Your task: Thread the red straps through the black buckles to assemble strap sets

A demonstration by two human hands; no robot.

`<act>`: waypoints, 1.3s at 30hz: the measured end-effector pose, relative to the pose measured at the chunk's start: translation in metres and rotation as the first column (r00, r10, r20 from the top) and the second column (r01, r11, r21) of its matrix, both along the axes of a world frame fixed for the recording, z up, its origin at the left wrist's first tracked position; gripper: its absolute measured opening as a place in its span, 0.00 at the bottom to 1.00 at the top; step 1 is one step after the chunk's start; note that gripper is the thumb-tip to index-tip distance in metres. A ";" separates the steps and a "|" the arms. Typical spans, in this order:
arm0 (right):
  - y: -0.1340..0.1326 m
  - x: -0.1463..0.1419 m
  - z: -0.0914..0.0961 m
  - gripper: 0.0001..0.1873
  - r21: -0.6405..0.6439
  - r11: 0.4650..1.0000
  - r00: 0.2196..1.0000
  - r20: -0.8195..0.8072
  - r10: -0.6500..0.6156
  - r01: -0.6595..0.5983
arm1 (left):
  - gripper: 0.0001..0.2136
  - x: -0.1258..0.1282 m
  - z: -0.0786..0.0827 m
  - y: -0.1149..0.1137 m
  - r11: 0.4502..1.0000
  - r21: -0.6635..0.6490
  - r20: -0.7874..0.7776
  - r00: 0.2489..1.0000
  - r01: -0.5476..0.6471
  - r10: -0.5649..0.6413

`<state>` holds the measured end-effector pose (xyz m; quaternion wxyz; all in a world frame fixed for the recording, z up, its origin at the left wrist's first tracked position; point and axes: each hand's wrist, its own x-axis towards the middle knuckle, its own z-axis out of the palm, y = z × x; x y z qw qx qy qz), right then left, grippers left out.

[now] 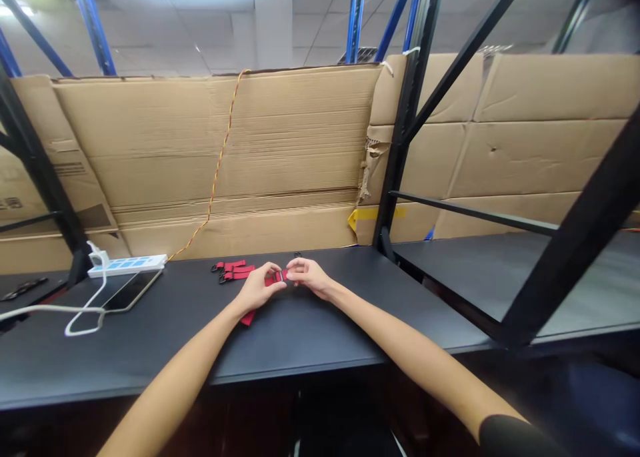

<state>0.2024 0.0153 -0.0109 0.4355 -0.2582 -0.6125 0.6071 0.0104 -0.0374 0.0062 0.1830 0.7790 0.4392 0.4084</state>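
Between my two hands a red webbing strap point(278, 277) with a small buckle-like slider on it is held just above the dark tabletop. My left hand point(259, 286) pinches the strap from the left, thumb and fingers closed on it. On the other side my right hand point(307, 274) grips its right end, the fingertips close together. A red strap end hangs below my left hand. Left of that hand lie several more red straps point(236, 270) with black clips. What my fingertips cover on the strap is hidden.
A white power strip point(127, 265) with a plugged-in charger and white cable point(83, 331) sits at the left, beside a dark phone or tablet point(133, 291). Cardboard panels point(290, 143) stand behind the black table point(330, 337). A black metal post point(395, 170) rises at the right.
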 end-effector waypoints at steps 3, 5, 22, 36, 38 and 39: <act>0.000 0.000 0.000 0.23 0.012 1.000 1.000 0.014 0.017 -0.017 | 0.13 0.000 -0.003 0.001 0.997 -0.016 0.014 0.997 0.072 -0.072; 0.000 0.001 0.000 0.23 0.024 1.000 0.999 0.027 0.019 -0.020 | 0.13 -0.001 -0.003 0.001 0.997 -0.023 0.002 0.997 0.077 -0.077; 0.037 0.035 -0.001 0.06 0.466 0.786 0.571 0.541 -0.617 0.407 | 0.13 -0.009 -0.012 0.004 0.997 0.048 -0.439 0.896 -0.055 0.070; 0.044 0.019 -0.012 0.28 0.678 0.724 0.336 0.716 -0.613 -0.123 | 0.15 -0.001 -0.013 0.001 0.998 0.036 -0.530 0.848 0.052 -0.025; 0.041 0.021 -0.010 0.26 0.688 0.711 0.406 0.697 -0.590 -0.148 | 0.15 -0.003 -0.014 0.003 0.997 0.037 -0.505 0.862 0.061 -0.034; 0.038 0.021 -0.009 0.24 0.705 0.690 0.450 0.677 -0.582 -0.167 | 0.14 -0.004 -0.014 0.004 0.998 0.042 -0.484 0.875 0.055 -0.028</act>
